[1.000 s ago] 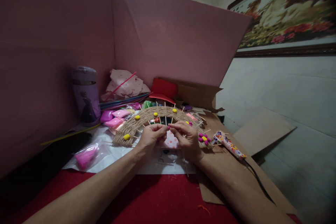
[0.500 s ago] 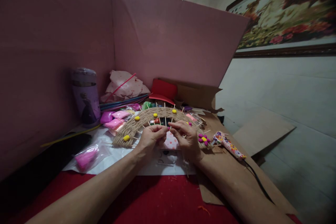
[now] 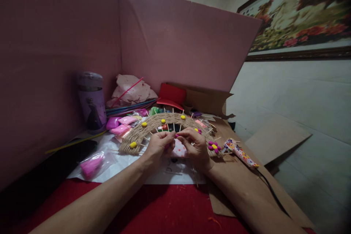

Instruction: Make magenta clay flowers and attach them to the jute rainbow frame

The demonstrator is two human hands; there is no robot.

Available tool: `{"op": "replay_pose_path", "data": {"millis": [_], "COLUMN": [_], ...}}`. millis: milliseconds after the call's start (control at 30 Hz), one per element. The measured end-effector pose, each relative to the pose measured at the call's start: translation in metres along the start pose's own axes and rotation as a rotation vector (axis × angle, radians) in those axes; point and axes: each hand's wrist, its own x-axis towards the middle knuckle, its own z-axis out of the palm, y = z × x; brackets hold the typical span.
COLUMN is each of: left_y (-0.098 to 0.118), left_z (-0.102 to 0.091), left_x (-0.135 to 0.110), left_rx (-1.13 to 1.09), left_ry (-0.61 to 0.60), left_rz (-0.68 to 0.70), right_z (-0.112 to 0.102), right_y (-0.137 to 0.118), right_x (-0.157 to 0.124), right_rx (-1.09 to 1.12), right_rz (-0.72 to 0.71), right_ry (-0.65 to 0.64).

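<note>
My left hand (image 3: pixel 160 147) and my right hand (image 3: pixel 196 147) meet fingertip to fingertip in front of a woven twine arch (image 3: pixel 150 119). Pinched between them is a small bit of magenta clay (image 3: pixel 176 135), mostly covered by the fingers. Thin sticks poke out along both edges of the arch. Yellow clay dots (image 3: pixel 144 124) sit along it, and at its right end is a clay flower (image 3: pixel 214 147) with magenta petals round a yellow middle. Another flower, near my right fingers, is partly hidden. Below the hands lies a pale piece with pink dots (image 3: pixel 180 150).
Packets of pink clay (image 3: pixel 120 129) lie at the left, with one bagged pink lump (image 3: pixel 91 166) nearer me. A purple tumbler (image 3: pixel 92 106) stands behind them. On cardboard at the right rests a flower-patterned corded tool (image 3: pixel 241 153). Pink panels (image 3: pixel 175 40) rise behind.
The fingertips have shifted slightly around the magenta clay, and both hands stay close together. The whole view has moved a little; the arch and its dots look the same.
</note>
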Motion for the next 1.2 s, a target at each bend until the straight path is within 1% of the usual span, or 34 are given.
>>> {"op": "replay_pose_path", "data": {"millis": [200,367,500,933,1200], "left_y": [-0.0023,-0.0008,0.0008,0.001,-0.0015], "left_z": [-0.0018,-0.0004,0.001,0.0009,-0.0024], "left_x": [0.0012,0.0003,-0.0003,-0.0012,0.0023], "left_rx": [0.027,0.006,0.018,0.015,0.013], "left_ry": [-0.034,-0.026,-0.031,-0.016,-0.043], "left_rz": [0.034,0.003,0.02,0.001,0.038], "right_z": [0.0008,0.0004,0.0002,0.0003,0.0002], "right_y": [-0.0003,-0.0001,0.0004,0.0017,0.002], "right_x": [-0.0003,-0.0012,-0.0013,-0.0022,-0.0012], "right_rx": [-0.02,-0.006,-0.018,-0.003,-0.037], "right_rz": [0.009,0.001,-0.003,0.011,0.008], "right_ry": [-0.01,-0.002,-0.014,0.006,0.004]}}
